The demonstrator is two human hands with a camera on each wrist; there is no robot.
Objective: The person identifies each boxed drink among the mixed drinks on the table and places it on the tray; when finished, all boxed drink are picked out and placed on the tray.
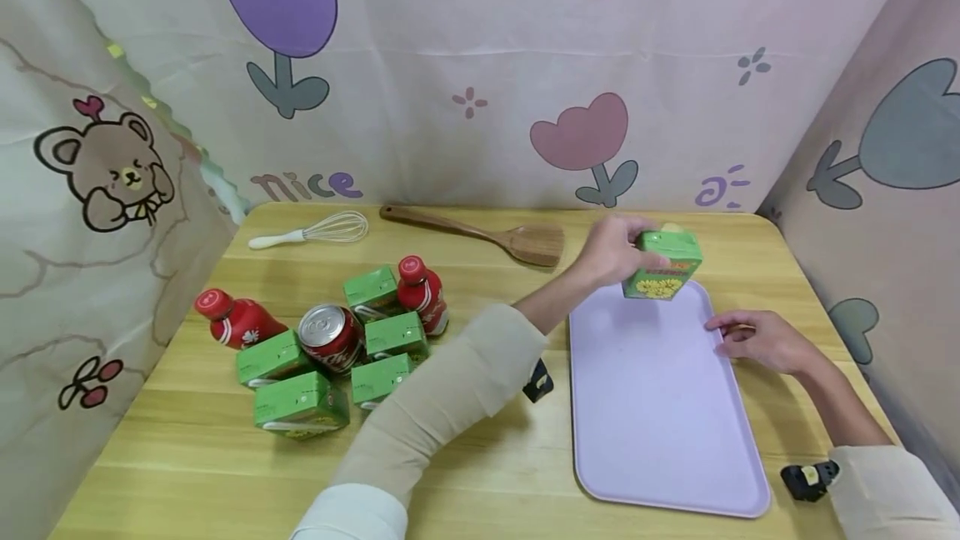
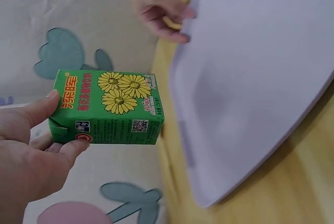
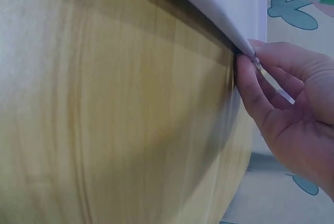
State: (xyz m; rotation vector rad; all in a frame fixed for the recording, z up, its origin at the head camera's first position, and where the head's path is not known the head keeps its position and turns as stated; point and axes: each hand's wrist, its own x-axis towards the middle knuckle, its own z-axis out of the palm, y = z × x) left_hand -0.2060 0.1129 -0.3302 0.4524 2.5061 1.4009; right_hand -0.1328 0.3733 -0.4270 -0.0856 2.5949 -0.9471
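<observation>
My left hand [image 1: 611,252] grips a green drink carton [image 2: 107,106] by its top end, the yellow flowers on its front showing in the left wrist view. In the head view that carton is over the far end of a pale purple tray [image 1: 660,407]. At the tray's right edge, my right hand [image 1: 768,342] pinches the rim between thumb and fingers, as the right wrist view [image 3: 292,85] shows up close.
Left of the tray stand several green cartons [image 1: 300,402], a dark red soda can [image 1: 330,338] and two red bottles [image 1: 423,298], one tilted. A wooden spatula [image 1: 536,245] and a whisk [image 1: 337,227] lie along the back. Patterned cloth [image 1: 420,65] hangs behind the table.
</observation>
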